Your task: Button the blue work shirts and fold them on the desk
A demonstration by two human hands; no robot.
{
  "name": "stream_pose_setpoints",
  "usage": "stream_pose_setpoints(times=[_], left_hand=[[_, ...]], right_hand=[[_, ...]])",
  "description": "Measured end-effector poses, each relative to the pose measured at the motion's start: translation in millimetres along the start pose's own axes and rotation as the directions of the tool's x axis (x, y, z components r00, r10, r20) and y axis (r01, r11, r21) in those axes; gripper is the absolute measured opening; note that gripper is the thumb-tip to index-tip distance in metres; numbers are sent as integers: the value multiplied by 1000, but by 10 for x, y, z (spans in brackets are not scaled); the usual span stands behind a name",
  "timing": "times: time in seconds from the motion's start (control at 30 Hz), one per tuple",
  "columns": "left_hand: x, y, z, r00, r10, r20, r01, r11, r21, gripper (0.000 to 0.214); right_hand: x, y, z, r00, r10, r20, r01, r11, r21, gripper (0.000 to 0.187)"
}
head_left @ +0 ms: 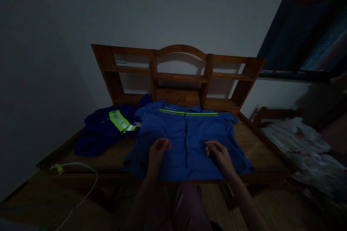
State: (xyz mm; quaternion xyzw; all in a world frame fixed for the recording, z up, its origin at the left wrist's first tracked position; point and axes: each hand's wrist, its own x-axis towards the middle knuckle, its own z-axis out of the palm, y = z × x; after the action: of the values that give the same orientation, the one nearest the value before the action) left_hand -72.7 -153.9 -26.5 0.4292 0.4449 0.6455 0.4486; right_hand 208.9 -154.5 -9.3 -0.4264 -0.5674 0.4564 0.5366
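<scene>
Showing, in the head view, left fingers and right fingers half-curled over a blue shirt, spread beneath them on the bench; cannot tell whether pinching cloth. Showing also a darker blue garment, left of the left fingers.

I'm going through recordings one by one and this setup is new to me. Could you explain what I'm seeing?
There's no machine here: these are a person's bare left hand and right hand. The single picture comes from a camera worn on their head, looking forward and down. On the brown wooden table lies a medium-blue cloth shirt with a thin yellow-green chest stripe, spread out front up. To its left is a crumpled darker-blue garment with a wide yellow-green and silver band. Both hands are over the shirt, fingers curled; I can't tell whether they touch or grip the cloth.
</scene>
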Motion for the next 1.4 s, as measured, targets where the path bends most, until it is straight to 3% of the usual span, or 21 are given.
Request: stream_pose_setpoints(times=[0.4, 1.2, 1.4], left_hand=[[-55, 121, 46, 997, 74, 2, -73, 982, 174, 25], [-71, 64, 81, 995, 85, 48, -94, 962, 256, 31], [-89, 108, 101, 983, 108, 148, -148, 943, 297, 28]], right_hand=[[7, 72, -11, 999, -27, 20, 27, 1000, 1, 26], [7, 106, -18, 1000, -15, 19, 15, 1000, -8, 33], [5, 103, -16, 1000, -25, 16, 25, 1000, -7, 32]])
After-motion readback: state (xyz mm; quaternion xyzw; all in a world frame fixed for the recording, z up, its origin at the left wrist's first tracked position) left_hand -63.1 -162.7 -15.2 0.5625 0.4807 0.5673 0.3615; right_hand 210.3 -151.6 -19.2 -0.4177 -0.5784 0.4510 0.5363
